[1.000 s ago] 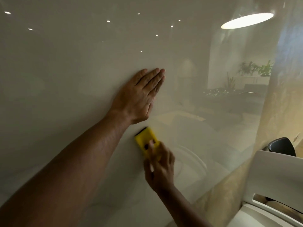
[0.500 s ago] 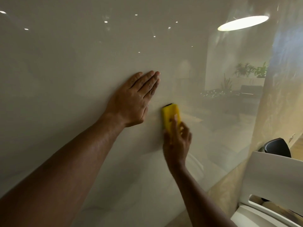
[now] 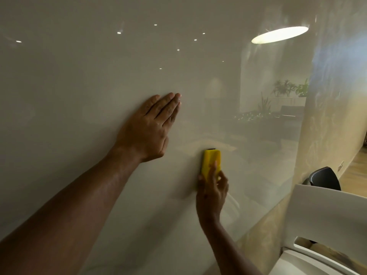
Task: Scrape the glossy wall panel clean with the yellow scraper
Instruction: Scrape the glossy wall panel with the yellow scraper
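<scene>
- Scraper (image 3: 211,161), yellow, upright against glossy wall panel (image 3: 79,116), dark blade edge on top.
- Right hand (image 3: 212,192) gripping its lower half, fingers curled round the body, one finger along the face.
- Left hand (image 3: 148,130) flat on the panel, fingers straight and together, up and left of the scraper.
- Likely risk: tilting onto a blade corner, scratching the gloss.
- Possible slip toward the bracing hand under a hard push.

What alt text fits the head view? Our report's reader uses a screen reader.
A right hand holds a yellow scraper against a glossy wall panel, while the left hand rests flat on it. A white chair stands at lower right.
</scene>
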Available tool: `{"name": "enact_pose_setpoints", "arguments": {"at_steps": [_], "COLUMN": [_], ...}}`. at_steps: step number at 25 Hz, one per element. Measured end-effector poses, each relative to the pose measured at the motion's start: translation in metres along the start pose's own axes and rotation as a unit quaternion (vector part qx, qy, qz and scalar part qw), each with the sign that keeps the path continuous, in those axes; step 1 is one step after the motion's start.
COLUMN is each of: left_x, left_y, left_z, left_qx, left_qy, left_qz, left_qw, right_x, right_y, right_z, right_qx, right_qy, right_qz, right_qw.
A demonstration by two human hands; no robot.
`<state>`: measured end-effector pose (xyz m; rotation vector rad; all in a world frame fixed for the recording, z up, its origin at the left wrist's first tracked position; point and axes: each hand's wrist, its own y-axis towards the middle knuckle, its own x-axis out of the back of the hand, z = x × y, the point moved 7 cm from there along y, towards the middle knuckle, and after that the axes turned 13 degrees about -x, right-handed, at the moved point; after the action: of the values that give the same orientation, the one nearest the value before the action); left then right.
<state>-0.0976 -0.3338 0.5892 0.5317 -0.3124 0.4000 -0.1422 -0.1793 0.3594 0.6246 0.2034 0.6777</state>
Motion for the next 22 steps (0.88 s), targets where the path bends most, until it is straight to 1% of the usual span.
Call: {"name": "enact_pose_setpoints", "arguments": {"at_steps": [1, 2, 3, 4, 5, 6, 7, 8, 9, 10, 11, 12, 13, 14, 15, 16, 17, 18, 19, 20, 21, 22], "left_x": [0.000, 0.000, 0.000, 0.000, 0.000, 0.000, -0.001, -0.002, -0.003, -0.005, -0.006, -0.007, -0.008, -0.009, -0.011, -0.013, -0.015, -0.018, -0.020, -0.023, -0.027, -0.032], "left_y": [0.000, 0.001, 0.001, 0.000, -0.002, -0.003, -0.005, -0.007, -0.009, -0.010, -0.011, -0.011, -0.011, -0.010, -0.010, -0.010, -0.010, -0.011, -0.011, -0.011, -0.010, -0.009], "left_z": [0.001, 0.001, 0.001, 0.001, 0.000, -0.001, -0.003, -0.004, -0.006, -0.008, -0.009, -0.009, -0.010, -0.011, -0.014, -0.017, -0.022, -0.027, -0.033, -0.040, -0.048, -0.059], "left_qx": [0.000, 0.000, 0.000, 0.000, 0.000, 0.000, -0.001, -0.003, -0.004, -0.003, 0.001, 0.007, 0.010, 0.007, -0.003, -0.018, -0.034, -0.046, -0.054, -0.061, -0.071, -0.085], "left_qy": [-0.003, -0.007, -0.008, -0.011, -0.016, -0.021, -0.022, -0.022, -0.021, -0.020, -0.017, -0.014, -0.008, 0.000, 0.011, 0.023, 0.032, 0.037, 0.035, 0.025, 0.009, -0.009], "left_qz": [0.001, 0.004, 0.008, 0.011, 0.014, 0.017, 0.023, 0.027, 0.030, 0.031, 0.030, 0.029, 0.031, 0.033, 0.039, 0.045, 0.051, 0.052, 0.051, 0.054, 0.064, 0.077], "left_qw": [1.000, 1.000, 1.000, 1.000, 1.000, 1.000, 0.999, 0.999, 0.999, 0.999, 0.999, 0.999, 0.999, 0.999, 0.999, 0.999, 0.998, 0.997, 0.997, 0.996, 0.995, 0.993], "right_x": [-0.006, -0.009, -0.009, -0.007, -0.004, 0.001, 0.006, 0.005, 0.002, -0.003, -0.009, -0.015, -0.020, -0.024, -0.024, -0.020, -0.015, -0.007, -0.001, 0.000, -0.001, -0.005], "right_y": [-0.022, -0.043, -0.054, -0.054, -0.044, -0.028, -0.013, -0.008, -0.013, -0.025, -0.046, -0.075, -0.100, -0.112, -0.116, -0.111, -0.104, -0.093, -0.084, -0.082, -0.086, -0.093], "right_z": [0.013, 0.024, 0.031, 0.033, 0.028, 0.015, -0.001, -0.013, -0.010, 0.001, 0.016, 0.030, 0.034, 0.030, 0.022, 0.012, -0.001, -0.015, -0.030, -0.040, -0.043, -0.043], "right_qx": [0.109, 0.218, 0.291, 0.311, 0.266, 0.150, -0.005, -0.119, -0.145, -0.092, -0.007, 0.097, 0.179, 0.233, 0.250, 0.232, 0.175, 0.081, -0.024, -0.095, -0.115, -0.099], "right_qy": [-0.002, -0.006, -0.015, -0.017, -0.011, 0.013, 0.054, 0.077, 0.075, 0.055, 0.045, 0.042, 0.029, 0.006, -0.005, -0.009, -0.011, -0.001, 0.009, 0.011, 0.009, 0.009], "right_qz": [0.038, 0.079, 0.108, 0.113, 0.091, 0.056, 0.021, 0.004, -0.002, -0.004, 0.012, 0.046, 0.085, 0.116, 0.128, 0.119, 0.102, 0.073, 0.048, 0.037, 0.038, 0.046], "right_qw": [0.993, 0.973, 0.950, 0.943, 0.960, 0.987, 0.998, 0.990, 0.987, 0.994, 0.999, 0.993, 0.980, 0.966, 0.960, 0.965, 0.979, 0.994, 0.999, 0.995, 0.993, 0.994]}}
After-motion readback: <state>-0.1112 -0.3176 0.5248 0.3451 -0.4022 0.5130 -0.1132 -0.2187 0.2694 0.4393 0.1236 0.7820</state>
